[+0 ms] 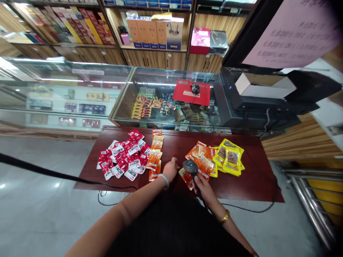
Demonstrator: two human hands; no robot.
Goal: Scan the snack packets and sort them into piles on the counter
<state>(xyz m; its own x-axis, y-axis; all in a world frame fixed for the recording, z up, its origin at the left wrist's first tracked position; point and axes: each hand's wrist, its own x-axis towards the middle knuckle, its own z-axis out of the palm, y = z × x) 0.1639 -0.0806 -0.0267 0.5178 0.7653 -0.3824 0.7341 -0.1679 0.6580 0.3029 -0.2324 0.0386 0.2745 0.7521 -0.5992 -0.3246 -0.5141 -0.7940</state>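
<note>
Gripping a dark handheld scanner (pixel 190 167) by its handle, the right hand (pixel 205 188) held its fingers wrapped tightly round the grip, with the scanner's head tipped down toward an orange packet (pixel 187 178) lying just under it at the near edge of the dark red table (pixel 249 178). That downward tilt suited reading a code on the packet's face. A cable (pixel 249 210) trailed from near the wrist off to the right, along the table's near edge.

The left hand (pixel 170 169) rested on the table just left of the scanner, fingers curled loosely together against the near end of a column of orange packets (pixel 155 153); whether it pinched one could not be told. A pale bracelet (pixel 164 180) sat on that wrist and a gold one (pixel 225 216) on the right.

The packets lay sorted by colour, likely to keep kinds apart: a spread of red-and-white packets (pixel 123 159) on the left, the orange column beside it, a loose heap of orange packets (pixel 200 157) right of the scanner, and yellow packets (pixel 230 157) farther right, overlapping that heap.

Beyond the table stood a glass display counter (pixel 166 103) with a red mat and a mouse (pixel 195 88) on top, and a dark monitor (pixel 241 100) to the far right.
</note>
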